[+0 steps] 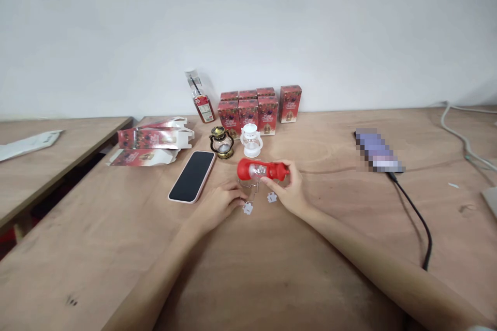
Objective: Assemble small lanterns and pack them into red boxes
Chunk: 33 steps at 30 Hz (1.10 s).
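A small red lantern [259,170] lies sideways in my right hand [292,194], whose fingers are closed around its top end. Its clear middle section faces up. Below the lantern, my left hand [223,201] has its fingers curled together at the end of a thin bent metal wire [255,190], apparently pinching it. A small white cut-out piece [247,209] is just under the left fingertips. Another white piece [272,197] lies between the hands. Behind them stand a white lantern [251,140] and a black-and-gold lantern [221,143], both upright.
Several red printed boxes [248,114] stand against the wall, beside a bottle [202,103] of dark liquid. Opened, flattened boxes [153,139] lie at the left. A pink-edged phone [192,176] is near my left hand. Another phone [378,151] with a black cable [417,212] lies right.
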{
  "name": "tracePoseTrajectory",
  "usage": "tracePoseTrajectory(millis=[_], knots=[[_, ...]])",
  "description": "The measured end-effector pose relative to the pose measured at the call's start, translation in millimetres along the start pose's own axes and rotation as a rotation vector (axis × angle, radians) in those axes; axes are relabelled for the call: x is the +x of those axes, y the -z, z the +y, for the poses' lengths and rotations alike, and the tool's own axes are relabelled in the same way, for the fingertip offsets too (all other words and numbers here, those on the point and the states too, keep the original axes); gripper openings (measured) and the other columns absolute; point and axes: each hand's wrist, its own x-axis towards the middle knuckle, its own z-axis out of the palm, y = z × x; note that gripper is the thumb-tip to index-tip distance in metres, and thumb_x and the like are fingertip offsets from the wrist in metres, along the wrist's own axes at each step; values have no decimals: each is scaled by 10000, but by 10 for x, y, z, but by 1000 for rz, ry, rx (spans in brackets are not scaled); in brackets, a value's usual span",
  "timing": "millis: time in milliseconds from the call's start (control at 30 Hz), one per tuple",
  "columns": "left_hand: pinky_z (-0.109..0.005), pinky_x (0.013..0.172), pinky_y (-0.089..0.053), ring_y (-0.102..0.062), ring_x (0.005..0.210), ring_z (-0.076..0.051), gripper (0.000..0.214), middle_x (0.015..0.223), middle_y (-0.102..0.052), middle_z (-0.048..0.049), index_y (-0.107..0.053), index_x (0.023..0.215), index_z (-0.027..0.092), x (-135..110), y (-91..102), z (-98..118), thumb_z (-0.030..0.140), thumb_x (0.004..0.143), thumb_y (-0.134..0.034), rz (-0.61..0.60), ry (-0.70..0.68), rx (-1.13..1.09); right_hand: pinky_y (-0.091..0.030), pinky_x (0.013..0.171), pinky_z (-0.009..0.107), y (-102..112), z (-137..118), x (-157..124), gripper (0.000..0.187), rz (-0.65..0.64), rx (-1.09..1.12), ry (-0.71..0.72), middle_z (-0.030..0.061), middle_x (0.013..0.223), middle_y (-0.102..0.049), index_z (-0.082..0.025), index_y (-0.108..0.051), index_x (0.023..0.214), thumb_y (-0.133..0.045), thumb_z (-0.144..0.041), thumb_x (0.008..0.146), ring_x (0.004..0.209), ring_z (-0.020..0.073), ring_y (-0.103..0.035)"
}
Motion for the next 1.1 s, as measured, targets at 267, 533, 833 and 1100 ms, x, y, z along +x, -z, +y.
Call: tracePoseTrajectory(millis=[267, 533, 833, 1100], knots=[[-316, 647, -348, -556, 773, -198, 174, 835, -595, -66, -562, 822, 138, 73, -271, 130, 121, 919, -417, 70, -126, 603, -461, 832, 377, 8, 15, -30, 322, 104, 9, 110, 48, 936, -571, -236, -489, 978, -670, -370, 749, 893, 206, -569], [-313, 659, -314, -548, 825, -192, 134, 895, -618, -45, -571, 939, 154, 32, -228, 77, 203, 940, -446, 137, -216, 644, -445, 946, 432, -26, 160, -80, 338, 81, 212, 106, 94, 1170, -593, -264, -408, 1136, -552, -380, 852, 1056, 215, -600], [-331, 655, -310, -536, 821, -199, 198, 815, -624, -64, -605, 783, 141, 90, -200, 191, 109, 912, -458, 100, -232, 657, -480, 845, 385, -15, 25, 6, 320, 16, 3, -79, 73, 1000, -650, -225, -495, 1063, -552, -441, 833, 909, 218, -621], [-347, 641, -318, -567, 804, -226, 181, 778, -633, -92, -618, 823, 116, 176, -214, 324, 39, 863, -459, 55, -130, 711, -471, 879, 433, -56, 42, 32, 546, -108, -113, -95, 123, 1122, -612, -195, -440, 1146, -699, -395, 709, 1026, 273, -594]])
